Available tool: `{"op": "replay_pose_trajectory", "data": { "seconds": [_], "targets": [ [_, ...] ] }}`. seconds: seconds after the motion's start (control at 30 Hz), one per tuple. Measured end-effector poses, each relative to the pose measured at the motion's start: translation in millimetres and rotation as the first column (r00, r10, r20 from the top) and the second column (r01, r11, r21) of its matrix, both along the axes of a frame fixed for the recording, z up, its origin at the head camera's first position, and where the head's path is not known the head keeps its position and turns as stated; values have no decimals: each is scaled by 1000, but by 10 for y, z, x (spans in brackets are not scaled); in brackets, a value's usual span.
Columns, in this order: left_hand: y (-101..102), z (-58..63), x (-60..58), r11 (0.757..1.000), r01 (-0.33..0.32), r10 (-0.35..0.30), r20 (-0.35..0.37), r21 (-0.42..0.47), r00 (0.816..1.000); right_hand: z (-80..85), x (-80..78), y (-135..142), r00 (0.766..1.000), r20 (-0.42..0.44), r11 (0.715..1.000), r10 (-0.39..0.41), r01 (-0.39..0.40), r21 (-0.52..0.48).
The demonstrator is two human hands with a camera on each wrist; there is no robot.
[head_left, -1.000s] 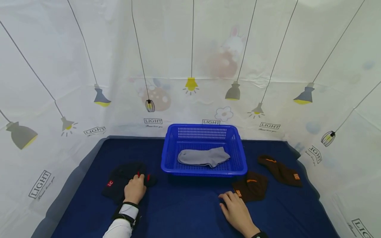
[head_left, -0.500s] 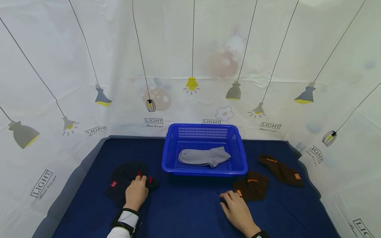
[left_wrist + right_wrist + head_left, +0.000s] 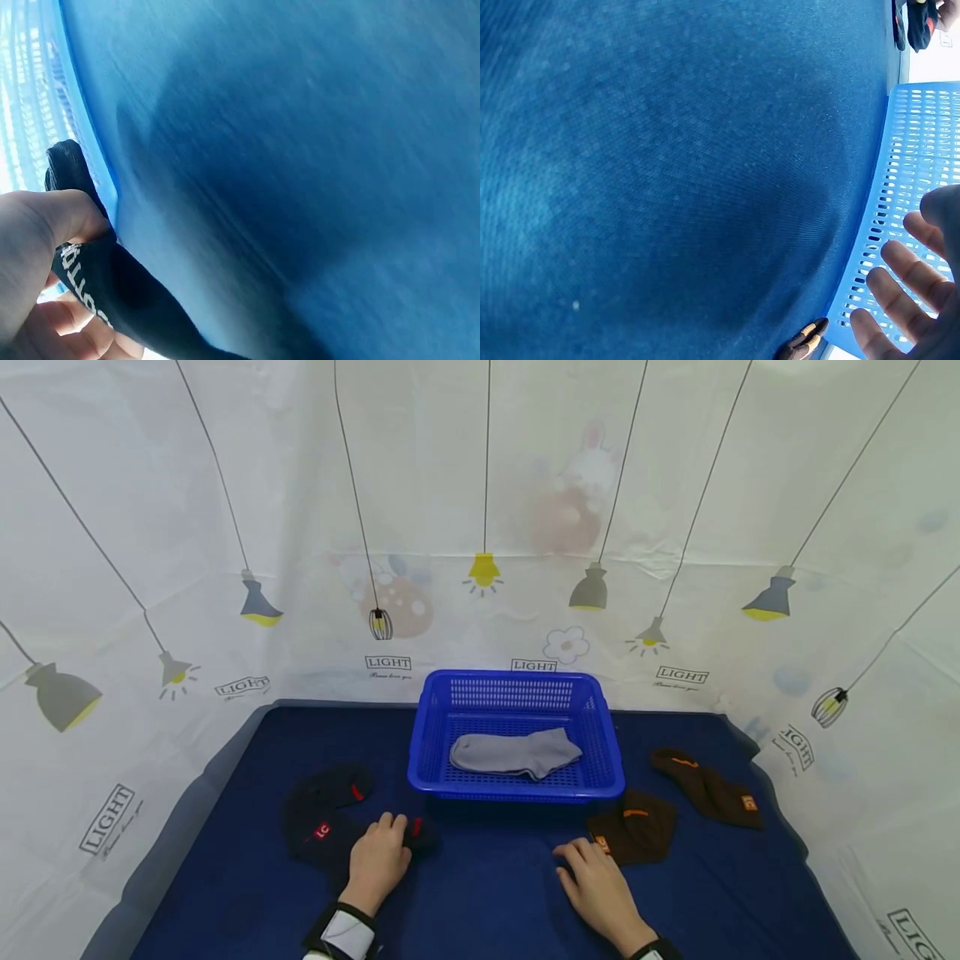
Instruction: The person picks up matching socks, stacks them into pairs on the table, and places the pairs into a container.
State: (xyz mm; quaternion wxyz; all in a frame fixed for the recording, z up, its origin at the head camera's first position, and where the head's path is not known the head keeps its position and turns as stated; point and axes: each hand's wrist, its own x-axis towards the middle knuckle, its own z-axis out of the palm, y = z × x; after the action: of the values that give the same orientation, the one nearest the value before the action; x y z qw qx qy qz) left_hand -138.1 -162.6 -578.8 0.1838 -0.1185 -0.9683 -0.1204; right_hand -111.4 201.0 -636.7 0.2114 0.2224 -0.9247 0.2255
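My left hand [image 3: 381,862] is over the left part of the table, pinching a black sock [image 3: 424,837] with red marks. In the left wrist view thumb and fingers grip this black sock [image 3: 142,304], which shows white lettering and hangs partly lifted. A second black sock [image 3: 330,783] lies just behind and left of it. My right hand [image 3: 597,891] holds nothing; its fingers are loosely bent in the head view, spread in the right wrist view. Its fingertips are close to a folded brown sock [image 3: 648,831] with orange marks; I cannot tell whether they touch.
A blue plastic basket [image 3: 517,795] stands at the back middle, with light grey socks [image 3: 513,754] lying flat in it. Another brown sock [image 3: 708,789] lies at the right. A dark blue cloth [image 3: 480,893] covers the table, and a printed white curtain [image 3: 480,468] surrounds it.
My left hand has moved right and toward me, drawing the gripped black sock away from the other black one. The right hand has stayed in place.
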Motion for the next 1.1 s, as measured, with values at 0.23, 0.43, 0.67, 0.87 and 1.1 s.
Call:
{"op": "replay_pose_trajectory", "data": {
  "seconds": [0.23,0.43,0.67,0.87,1.1],
  "targets": [
    [193,-8,17,998,56,-56,-23,2,998,237,69,-53,998,56,999,-24,22,27],
    [265,-521,-153,995,104,-104,-82,4,991,419,115,-109,981,177,995,-81,69,70],
    [420,-864,-267,991,119,-123,-89,-57,988,430,119,-104,973,209,994,-95,82,70],
    [622,-840,-263,986,164,-164,-69,-3,984,441,132,-92,970,226,995,-94,83,58],
    [876,-635,-198,978,205,-205,-29,24,978,443,132,-71,964,243,994,-105,94,56]
  ]
}}
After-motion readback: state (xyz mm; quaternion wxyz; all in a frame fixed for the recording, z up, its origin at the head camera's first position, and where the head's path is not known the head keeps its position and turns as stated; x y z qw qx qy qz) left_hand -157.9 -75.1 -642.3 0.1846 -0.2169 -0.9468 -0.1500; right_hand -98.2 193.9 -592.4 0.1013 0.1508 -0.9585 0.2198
